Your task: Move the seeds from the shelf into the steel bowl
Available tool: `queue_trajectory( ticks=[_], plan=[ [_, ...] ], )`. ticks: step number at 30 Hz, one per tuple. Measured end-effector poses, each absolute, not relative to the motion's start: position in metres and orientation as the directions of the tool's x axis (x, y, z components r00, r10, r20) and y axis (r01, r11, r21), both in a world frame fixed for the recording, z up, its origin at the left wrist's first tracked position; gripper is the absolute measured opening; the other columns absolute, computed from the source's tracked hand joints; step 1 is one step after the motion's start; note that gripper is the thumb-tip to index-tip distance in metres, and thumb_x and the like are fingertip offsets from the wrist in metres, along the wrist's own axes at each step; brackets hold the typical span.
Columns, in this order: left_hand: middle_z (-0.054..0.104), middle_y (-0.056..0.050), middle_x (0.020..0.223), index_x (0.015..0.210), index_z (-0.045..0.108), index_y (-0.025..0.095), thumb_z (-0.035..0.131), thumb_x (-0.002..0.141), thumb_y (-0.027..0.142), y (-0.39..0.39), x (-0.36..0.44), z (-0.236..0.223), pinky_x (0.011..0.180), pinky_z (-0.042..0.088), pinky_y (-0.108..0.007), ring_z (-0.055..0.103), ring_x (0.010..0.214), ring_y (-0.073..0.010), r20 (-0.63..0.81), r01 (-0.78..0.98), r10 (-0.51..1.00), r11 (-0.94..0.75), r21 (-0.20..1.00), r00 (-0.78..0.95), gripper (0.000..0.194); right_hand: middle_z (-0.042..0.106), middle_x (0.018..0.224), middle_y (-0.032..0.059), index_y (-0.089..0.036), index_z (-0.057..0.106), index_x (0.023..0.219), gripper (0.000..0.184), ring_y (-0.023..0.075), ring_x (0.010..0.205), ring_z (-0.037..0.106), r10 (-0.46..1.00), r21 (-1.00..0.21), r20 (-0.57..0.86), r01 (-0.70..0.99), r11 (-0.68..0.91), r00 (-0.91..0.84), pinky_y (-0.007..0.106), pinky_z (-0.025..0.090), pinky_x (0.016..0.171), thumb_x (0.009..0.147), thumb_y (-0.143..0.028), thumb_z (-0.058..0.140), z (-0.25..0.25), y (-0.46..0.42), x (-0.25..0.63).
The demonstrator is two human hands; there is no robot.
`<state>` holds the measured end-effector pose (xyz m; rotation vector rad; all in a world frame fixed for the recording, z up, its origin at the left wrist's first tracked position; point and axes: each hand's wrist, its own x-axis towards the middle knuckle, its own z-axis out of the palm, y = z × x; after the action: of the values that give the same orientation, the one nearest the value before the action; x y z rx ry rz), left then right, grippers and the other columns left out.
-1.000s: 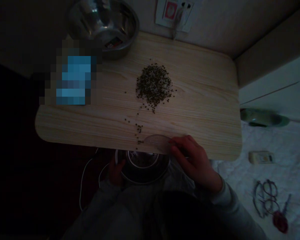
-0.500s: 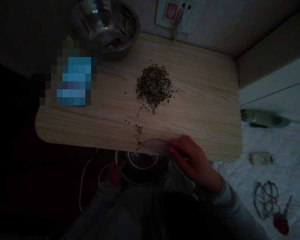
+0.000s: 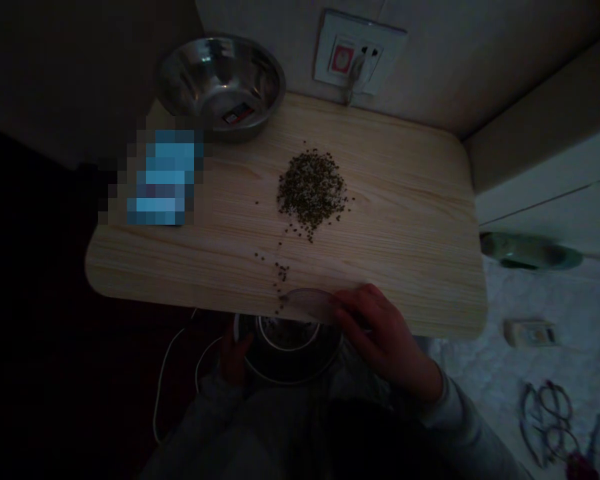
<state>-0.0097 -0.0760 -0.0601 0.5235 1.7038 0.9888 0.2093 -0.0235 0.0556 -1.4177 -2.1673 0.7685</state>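
A heap of small dark seeds (image 3: 311, 191) lies in the middle of a light wooden tabletop (image 3: 410, 220), with a thin trail of seeds (image 3: 280, 273) running toward the near edge. My right hand (image 3: 380, 330) is closed on a clear flat plastic piece (image 3: 310, 301) resting at that edge, next to the trail's end. Below the edge, my left hand (image 3: 231, 353) grips the rim of a steel bowl (image 3: 287, 347) with dark seeds inside.
An empty steel bowl (image 3: 221, 83) sits at the table's far left corner beside a blurred blue object (image 3: 163, 177). A wall socket (image 3: 355, 53) with a plug is behind. To the right, a white surface holds scissors (image 3: 550, 413), a small box (image 3: 530, 331) and a green item (image 3: 527, 247).
The view has tilted, so everything sits a little lower in the frame. My right hand and the plastic piece have edged slightly left along the table edge. The left hand still holds the bowl.
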Motion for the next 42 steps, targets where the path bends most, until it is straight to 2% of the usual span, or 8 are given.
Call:
queue_trajectory(
  ticks=[6,18,23,32,42],
  plan=[
    [0.064,-0.006,0.086,0.087,0.063,0.018,0.063,0.051,0.037,-0.08,-0.012,-0.067,0.085,0.039,-0.04,0.054,0.094,-0.0278,-0.571,-0.123,0.721,0.574,0.81,-0.394,0.041,0.06,0.076,0.0047,-0.016,0.052,0.094,0.017,0.0142,0.068,0.054,0.931,-0.653,0.07,0.689,0.315,-0.359,0.03,0.043,0.066,0.08,-0.02,0.043,0.055,-0.024,0.212],
    [0.064,-0.006,0.079,0.08,0.063,0.017,0.062,0.05,0.039,-0.076,-0.01,-0.059,0.081,0.04,-0.04,0.056,0.088,-0.0275,-0.598,-0.156,0.713,0.586,0.795,-0.366,0.037,0.06,0.076,0.0049,-0.018,0.053,0.096,0.019,0.0155,0.068,0.054,0.953,-0.66,0.072,0.703,0.267,-0.294,0.031,0.045,0.063,0.08,-0.021,0.043,0.052,-0.033,0.219],
    [0.064,-0.006,0.085,0.08,0.064,0.021,0.061,0.053,0.035,-0.079,-0.011,-0.06,0.085,0.039,-0.039,0.053,0.096,-0.0274,-0.532,-0.09,0.757,0.542,0.835,-0.379,0.031,0.059,0.074,0.0048,-0.018,0.053,0.095,0.018,0.0157,0.068,0.053,0.962,-0.652,0.064,0.719,0.242,-0.266,0.031,0.045,0.061,0.08,-0.021,0.044,0.051,-0.035,0.221],
    [0.064,-0.008,0.088,0.087,0.064,0.021,0.065,0.051,0.035,-0.087,-0.019,-0.079,0.087,0.038,-0.043,0.05,0.101,-0.0302,-0.53,-0.094,0.741,0.544,0.834,-0.411,0.039,0.06,0.076,0.0051,-0.018,0.054,0.095,0.019,0.0159,0.068,0.054,0.97,-0.653,0.061,0.726,0.218,-0.236,0.03,0.046,0.06,0.08,-0.023,0.044,0.052,-0.034,0.223],
    [0.065,-0.007,0.081,0.086,0.064,0.017,0.062,0.052,0.039,-0.078,-0.008,-0.062,0.081,0.043,-0.04,0.057,0.088,-0.0282,-0.574,-0.143,0.728,0.567,0.811,-0.374,0.04,0.06,0.078,0.0051,-0.018,0.052,0.096,0.019,0.0156,0.07,0.053,0.96,-0.65,0.068,0.718,0.25,-0.273,0.031,0.045,0.062,0.08,-0.021,0.044,0.051,-0.032,0.219]
  ],
)
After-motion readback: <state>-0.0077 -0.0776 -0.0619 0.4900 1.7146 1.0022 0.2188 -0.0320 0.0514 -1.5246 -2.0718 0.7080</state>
